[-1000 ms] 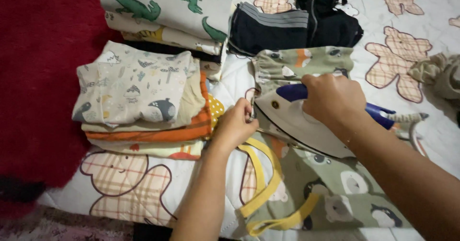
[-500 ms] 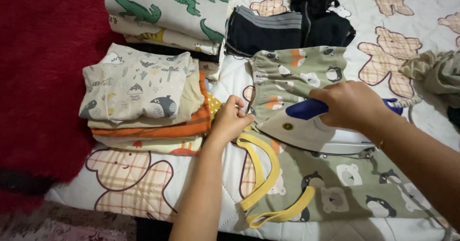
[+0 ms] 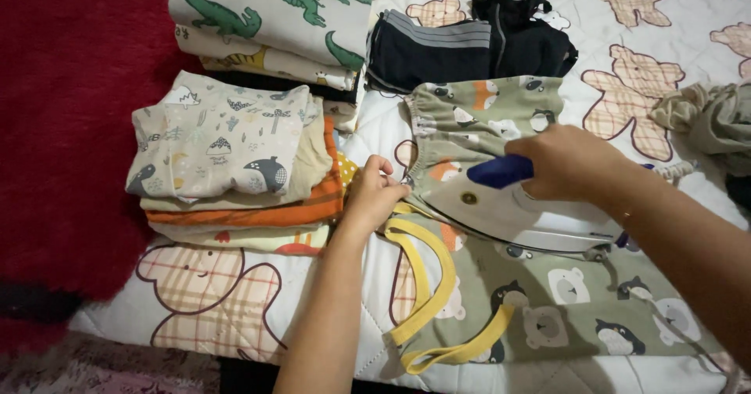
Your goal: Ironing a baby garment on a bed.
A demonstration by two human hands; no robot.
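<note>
Two bare hands work over a small olive-green garment (image 3: pixel 501 136) printed with cartoon animals, spread flat on a white quilt (image 3: pixel 649 26) patterned with plaid teddy bears. The right hand (image 3: pixel 571 163) is wrapped closed around the dark blue handle of a white steam iron (image 3: pixel 516 210), which rests soleplate down on the green cloth, its pointed nose aimed left toward the other hand. The left hand (image 3: pixel 374 194) is curled shut at the garment's left edge, fingertips pinching the fabric just beside the iron's tip.

The green garment's gathered elastic waistband lies at the far end, near the top of the cloth. Below the iron sits a matching olive-green top (image 3: pixel 547 308) with yellow-trimmed neck and arm openings, lying flat at the near edge of the quilt. The iron's braided cord (image 3: pixel 674 171) trails off to the right behind the right wrist.

To the left of the left hand stands a stack of folded children's clothes (image 3: pixel 235 167), topped by a beige piece with small animal prints, with orange and cream layers under it. Behind that stack is a second pile topped by a pale fabric with green crocodiles (image 3: pixel 274 10). Folded dark navy clothes (image 3: pixel 477 42) lie just beyond the waistband. A crumpled khaki cloth (image 3: pixel 704 120) sits at the far right. A red carpet (image 3: pixel 70 128) borders the quilt on the left.
</note>
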